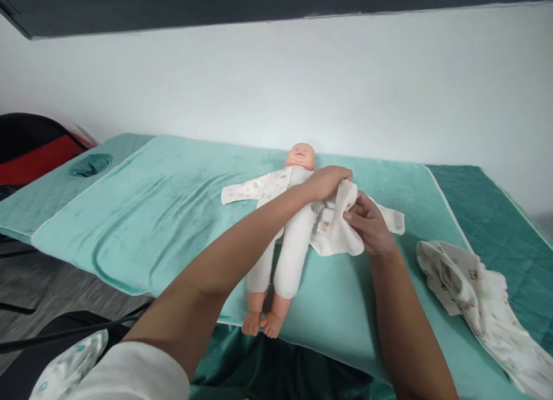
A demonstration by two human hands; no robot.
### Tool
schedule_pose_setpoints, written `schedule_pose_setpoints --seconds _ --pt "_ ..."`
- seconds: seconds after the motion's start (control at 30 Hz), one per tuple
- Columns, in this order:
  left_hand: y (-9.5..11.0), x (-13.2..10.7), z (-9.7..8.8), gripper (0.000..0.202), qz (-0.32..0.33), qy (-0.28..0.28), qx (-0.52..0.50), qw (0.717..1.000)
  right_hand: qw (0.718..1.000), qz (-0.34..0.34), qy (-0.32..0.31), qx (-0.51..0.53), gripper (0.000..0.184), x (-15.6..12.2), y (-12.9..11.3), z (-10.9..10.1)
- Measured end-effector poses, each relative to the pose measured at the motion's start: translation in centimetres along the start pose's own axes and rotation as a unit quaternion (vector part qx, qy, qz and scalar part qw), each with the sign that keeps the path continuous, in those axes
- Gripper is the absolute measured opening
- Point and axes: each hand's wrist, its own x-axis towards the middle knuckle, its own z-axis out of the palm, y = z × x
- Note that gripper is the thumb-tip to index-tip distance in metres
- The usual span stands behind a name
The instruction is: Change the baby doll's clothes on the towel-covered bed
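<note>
A baby doll point(290, 256) with a white cloth body lies on its back on the green bed, its feet at the near edge. A small white printed baby shirt point(339, 233) is spread under and around it, with one sleeve stretched out to the left over the doll's arm. My left hand point(330, 182) reaches across the doll's chest and grips the upper edge of the shirt's open side. My right hand point(369, 224) pinches the same cloth from the right. The shirt's other sleeve sticks out behind my right hand.
White printed baby clothing point(470, 290) lies crumpled at the right of the green bed point(173, 175). The bed has a face hole point(90, 165) at its left end. Black and red chairs point(37, 152) stand at the left. A white wall point(268, 89) runs behind.
</note>
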Motion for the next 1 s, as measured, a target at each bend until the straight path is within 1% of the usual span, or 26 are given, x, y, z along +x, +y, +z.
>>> schedule_pose_setpoints --seconds 0.07,0.13,0.2,0.27,0.3,0.37,0.4,0.47,0.57,0.63,0.67,0.73,0.77,0.8,0.83,0.9,1.0 --pt "-0.8 -1.0 -1.1 0.015 0.035 0.027 -0.049 0.998 0.997 0.004 -0.074 0.012 0.048 -0.2 0.1 -0.3" --pt "-2.0 -2.2 -2.0 0.019 0.046 0.076 -0.069 0.994 0.988 -0.002 -0.151 0.022 0.047 -0.4 0.1 -0.5" --pt "-3.2 -3.4 -2.7 0.019 0.021 0.130 -0.074 0.988 0.974 -0.006 -0.224 0.030 0.043 -0.4 0.2 -0.5" --pt "-4.2 -4.4 -3.1 0.017 -0.035 0.184 -0.067 0.980 0.966 -0.012 -0.257 0.035 0.037 -0.3 0.3 -0.2" --pt "-4.6 -4.9 -3.2 0.017 -0.068 0.208 -0.061 0.974 0.966 -0.016 -0.257 0.034 0.034 -0.3 0.3 -0.1" --pt "-5.1 -5.8 -3.3 0.017 -0.123 0.245 -0.053 0.960 0.971 -0.023 -0.235 0.022 0.029 -0.2 0.5 0.1" --pt "-5.3 -6.4 -3.2 0.017 -0.138 0.258 -0.053 0.955 0.975 -0.024 -0.220 0.014 0.028 -0.1 0.6 0.2" --pt "-5.4 -7.8 -2.7 0.017 -0.140 0.287 -0.061 0.946 0.982 -0.025 -0.188 0.001 0.026 0.0 0.7 0.1" --pt "-5.2 -11.3 -0.9 0.017 -0.138 0.338 -0.084 0.927 0.987 -0.030 -0.159 -0.024 0.025 0.2 0.9 -0.1" --pt "-4.9 -14.6 1.0 0.016 -0.166 0.372 -0.094 0.908 0.987 -0.033 -0.150 -0.047 0.024 0.2 1.2 -0.2" --pt "-4.8 -16.4 2.1 0.017 -0.184 0.380 -0.102 0.901 0.987 -0.034 -0.145 -0.057 0.024 0.1 1.3 -0.2" --pt "-4.6 -20.1 4.0 0.016 -0.229 0.380 -0.117 0.889 0.989 -0.035 -0.131 -0.065 0.023 -0.3 1.8 0.0" --pt "-4.4 -21.8 4.8 0.016 -0.251 0.354 -0.125 0.892 0.990 -0.035 -0.119 -0.066 0.023 -0.6 2.1 0.1" --pt "-4.2 -23.4 5.4 0.016 -0.256 0.309 -0.134 0.906 0.991 -0.033 -0.105 -0.070 0.023 -1.1 2.4 0.3" --pt "-3.9 -24.8 5.8 0.016 -0.255 0.279 -0.135 0.916 0.992 -0.031 -0.090 -0.077 0.022 -1.7 2.8 0.4" --pt "-3.3 -26.8 6.2 0.016 -0.247 0.240 -0.120 0.931 0.992 -0.026 -0.065 -0.109 0.022 -3.2 3.5 0.6" --pt "-2.4 -28.0 6.2 0.016 -0.245 0.218 -0.080 0.941 0.980 -0.021 -0.074 -0.182 0.031 -5.9 4.7 0.8"
